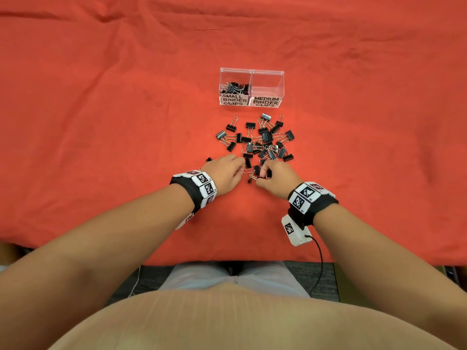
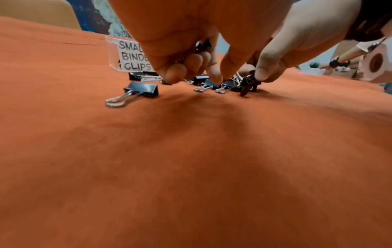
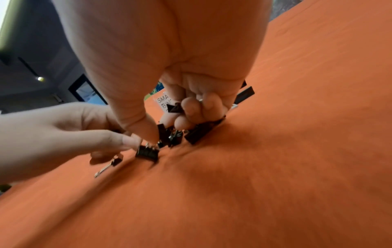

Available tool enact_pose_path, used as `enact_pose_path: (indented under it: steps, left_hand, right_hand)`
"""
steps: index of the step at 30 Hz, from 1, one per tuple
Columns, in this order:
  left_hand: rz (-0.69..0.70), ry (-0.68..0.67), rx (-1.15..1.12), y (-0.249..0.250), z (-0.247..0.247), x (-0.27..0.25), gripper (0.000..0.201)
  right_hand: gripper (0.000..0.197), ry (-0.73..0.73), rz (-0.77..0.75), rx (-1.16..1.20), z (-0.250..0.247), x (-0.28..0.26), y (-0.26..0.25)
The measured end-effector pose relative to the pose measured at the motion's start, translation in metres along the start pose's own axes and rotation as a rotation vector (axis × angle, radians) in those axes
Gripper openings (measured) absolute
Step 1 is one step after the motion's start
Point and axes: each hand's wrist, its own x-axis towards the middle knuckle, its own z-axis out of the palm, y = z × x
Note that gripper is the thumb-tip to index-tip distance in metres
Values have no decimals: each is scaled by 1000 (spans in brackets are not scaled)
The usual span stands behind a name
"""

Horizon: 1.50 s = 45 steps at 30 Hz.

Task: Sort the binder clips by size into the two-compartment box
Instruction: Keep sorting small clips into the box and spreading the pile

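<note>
A clear two-compartment box [image 1: 251,72] stands on the red cloth. Its left half, labelled SMALL BINDER CLIPS [image 2: 132,56], holds several small black clips [image 1: 233,87]. The half labelled MEDIUM [image 1: 266,101] looks empty. In front of it lies a loose pile of black binder clips [image 1: 260,140]. Both hands work at the pile's near edge, almost touching. My right hand [image 1: 260,176] keeps several small clips [image 3: 176,107] in its curled fingers, and its thumb and forefinger pinch at more [image 3: 164,134]. My left hand [image 2: 203,73] curls its fingers round a clip [image 2: 203,45]; its forefinger touches a clip on the cloth.
One clip [image 2: 144,90] lies alone left of my left hand. The cloth's near edge [image 1: 227,260] is just in front of my lap. A wired white unit [image 1: 294,231] hangs under my right wrist. A paper roll [image 2: 377,62] and another person's hands [image 2: 337,63] show far off.
</note>
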Motion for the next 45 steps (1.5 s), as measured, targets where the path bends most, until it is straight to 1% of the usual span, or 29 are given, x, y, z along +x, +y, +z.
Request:
enact_pose_path:
  steps: [1,3,5,6,11,14,17,20,23,26,29,32,34,35,36,38,40,42,43,45]
  left_hand:
    - [-32,4,-15,1,1,-1,17]
    - [-87,-14,-13,5,4,-1,29]
    - [-109,-35,-9,10,8,1,39]
    - [-106,-40,-14,12,9,2,40]
    - [-94,-60,-17,17,8,10,25]
    - [-117,-61,-24,12,6,11,23]
    - [-163,-7,-142,2,3,11,20]
    - [-307,94,-329,-3,-6,14,10]
    - [-460,186,-547,-12,-17,21,9]
    - [-541,223,-707,-22,-33,30,15]
    - [-584,258,-776,-33,-51,43,21]
    - [-554,265,-707,-39,-76,57,18]
    - [-537,256,-640,-41,-92,68,8]
    - [-537,255,-601,-42,-100,74,4]
    - [-531,268,-562,-42,-106,80,5]
    - [-508,302,-508,-43,-119,95,6]
    - [-484,319,-483,-43,-130,109,4]
    - [-453,321,-414,-42,-139,122,17]
    - [-429,314,-342,-40,-141,128,17]
    - [-378,280,-212,-37,-144,138,7]
  right_hand:
    - [17,3,-2,15,-3,0,-1]
    - [17,11,-3,43,-7,0,-3]
    - [17,5,4,53,-9,0,-4]
    - [17,-1,8,53,-9,1,-5]
    - [17,-33,18,78,-13,2,-5]
    - [19,-73,37,102,-23,5,-6]
    - [14,-81,36,153,-41,12,-12]
    - [4,-13,12,232,-63,31,-28]
    - [6,132,-31,174,-83,66,-52]
    - [8,233,-102,97,-98,102,-79]
    - [17,273,-132,-28,-101,132,-101]
    - [24,252,-147,-141,-94,151,-111]
    - [31,207,-158,-175,-90,157,-111]
    - [35,188,-163,-180,-90,157,-110]
    - [39,186,-169,-173,-90,156,-108]
    - [42,235,-176,-111,-94,148,-102]
    - [36,286,-177,-25,-96,133,-92]
    - [24,277,-163,-1,-92,111,-75]
    - [20,256,-147,-9,-89,99,-65]
    - [17,197,-95,-36,-79,75,-42]
